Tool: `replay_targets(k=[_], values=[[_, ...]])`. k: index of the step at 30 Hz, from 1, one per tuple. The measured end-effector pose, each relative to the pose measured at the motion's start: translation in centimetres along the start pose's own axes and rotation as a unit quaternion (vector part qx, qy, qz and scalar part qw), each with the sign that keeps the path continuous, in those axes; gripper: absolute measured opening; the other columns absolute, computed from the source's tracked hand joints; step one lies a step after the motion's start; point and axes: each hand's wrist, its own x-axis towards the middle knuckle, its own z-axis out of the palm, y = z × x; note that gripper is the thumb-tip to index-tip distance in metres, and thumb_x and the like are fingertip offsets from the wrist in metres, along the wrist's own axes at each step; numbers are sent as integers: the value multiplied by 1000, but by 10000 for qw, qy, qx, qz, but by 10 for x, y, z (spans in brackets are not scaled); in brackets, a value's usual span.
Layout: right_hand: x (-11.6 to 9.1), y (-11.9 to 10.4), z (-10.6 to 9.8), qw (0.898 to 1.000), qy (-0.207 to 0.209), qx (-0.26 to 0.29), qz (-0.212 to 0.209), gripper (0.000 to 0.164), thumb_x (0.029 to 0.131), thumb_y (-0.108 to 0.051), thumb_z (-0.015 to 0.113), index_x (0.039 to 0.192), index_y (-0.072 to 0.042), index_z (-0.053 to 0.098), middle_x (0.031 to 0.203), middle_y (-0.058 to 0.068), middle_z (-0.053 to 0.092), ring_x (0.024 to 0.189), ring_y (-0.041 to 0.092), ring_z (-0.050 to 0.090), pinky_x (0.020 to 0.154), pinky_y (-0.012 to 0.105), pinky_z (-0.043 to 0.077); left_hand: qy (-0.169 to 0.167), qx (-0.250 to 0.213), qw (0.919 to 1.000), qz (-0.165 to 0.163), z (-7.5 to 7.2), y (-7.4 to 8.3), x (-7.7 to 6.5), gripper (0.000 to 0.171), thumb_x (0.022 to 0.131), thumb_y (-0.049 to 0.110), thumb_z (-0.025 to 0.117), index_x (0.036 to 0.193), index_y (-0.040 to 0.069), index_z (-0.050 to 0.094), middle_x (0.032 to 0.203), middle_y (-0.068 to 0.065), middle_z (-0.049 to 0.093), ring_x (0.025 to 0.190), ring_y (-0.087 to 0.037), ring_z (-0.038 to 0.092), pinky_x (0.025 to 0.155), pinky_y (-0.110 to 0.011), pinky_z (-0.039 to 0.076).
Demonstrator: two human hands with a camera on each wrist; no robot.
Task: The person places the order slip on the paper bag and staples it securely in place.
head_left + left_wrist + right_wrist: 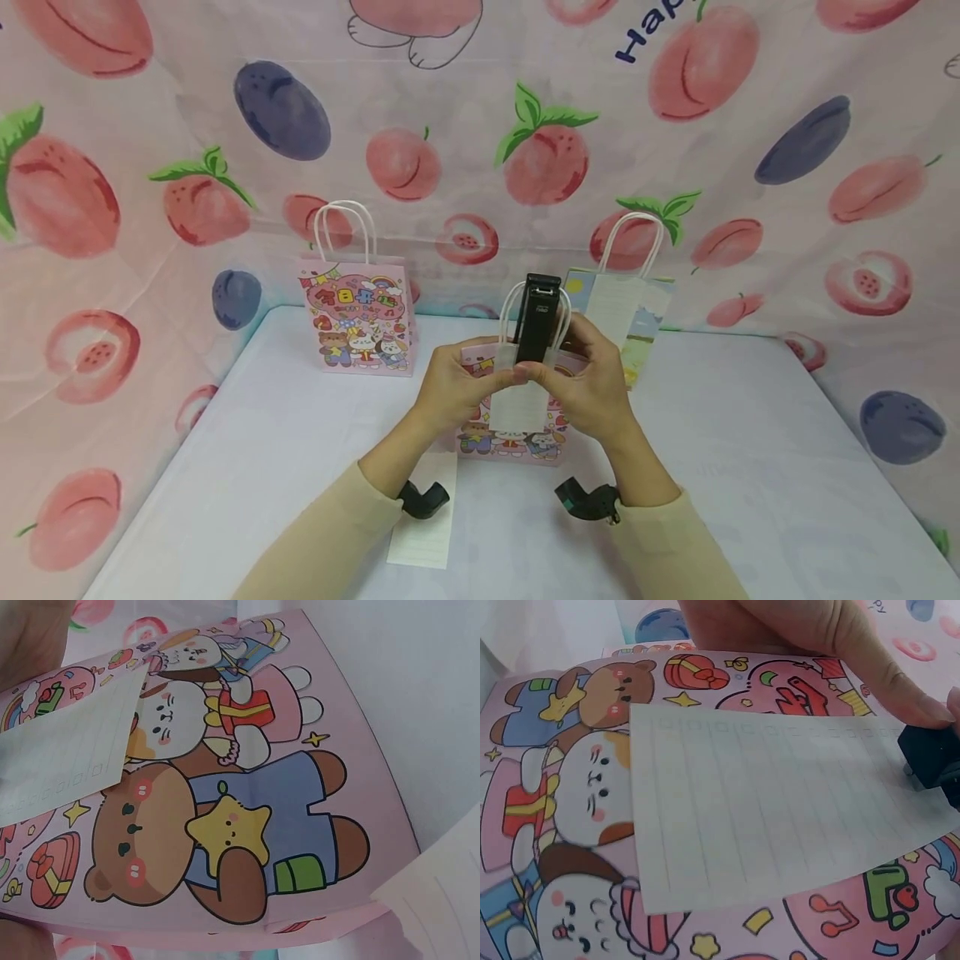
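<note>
Left hand (456,385) and right hand (600,387) grip a black oblong stapler (537,321) at a pink cartoon-printed paper bag (510,448), contents hidden; white lined paper (517,410) lies against its front.

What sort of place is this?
Probably a makeshift tabletop recording booth: a white-covered table, a fruit-print backdrop behind and beside it, and black camera-like devices on the person's wrists.

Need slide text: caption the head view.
Hands hold a black stapler over a paper slip on a pink bag.
</note>
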Motion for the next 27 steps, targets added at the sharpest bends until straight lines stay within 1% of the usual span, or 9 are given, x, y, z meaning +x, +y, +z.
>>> replay_targets(k=[5,10,13,21,24,27], values=[[1,1,1,9999,-22,25,-125,66,74,15,84,135,4,60,120,22,70,106,8,73,90,28,60,41,-45,10000,47,1,0,0,37,88,16,83,124,10,75,117,-9,79,101,-16,77,86,-33,63],[2,2,3,9998,-42,32,-201,65,76,15,83,135,4,60,122,22,68,108,8,72,91,28,60,100,8,9999,2,2,0,-1,39,88,14,83,126,11,74,117,-8,78,102,-16,77,85,-31,63],[2,2,3,9997,-49,48,-215,65,76,16,82,136,5,59,123,21,67,109,8,72,91,28,60,128,58,9999,32,3,0,-1,39,88,13,83,126,10,74,118,-9,78,102,-16,77,85,-31,63],[1,2,4,9999,-24,57,-154,66,77,16,81,137,5,57,122,20,66,109,7,72,90,29,61,200,116,9997,77,6,0,-2,37,89,16,82,125,11,75,116,-8,79,94,-8,74,80,-28,62],[0,3,4,9999,-11,59,-155,65,77,16,81,137,6,57,120,19,66,109,8,72,90,29,61,184,123,9996,146,6,-1,-2,36,90,17,82,125,11,75,116,-7,79,94,-8,74,80,-28,62],[0,4,4,9999,-1,76,-153,64,78,16,81,137,6,57,120,20,66,109,8,72,90,29,60,179,169,9994,256,7,-3,-2,35,90,18,81,124,11,76,116,-6,79,98,-9,75,82,-29,63]])
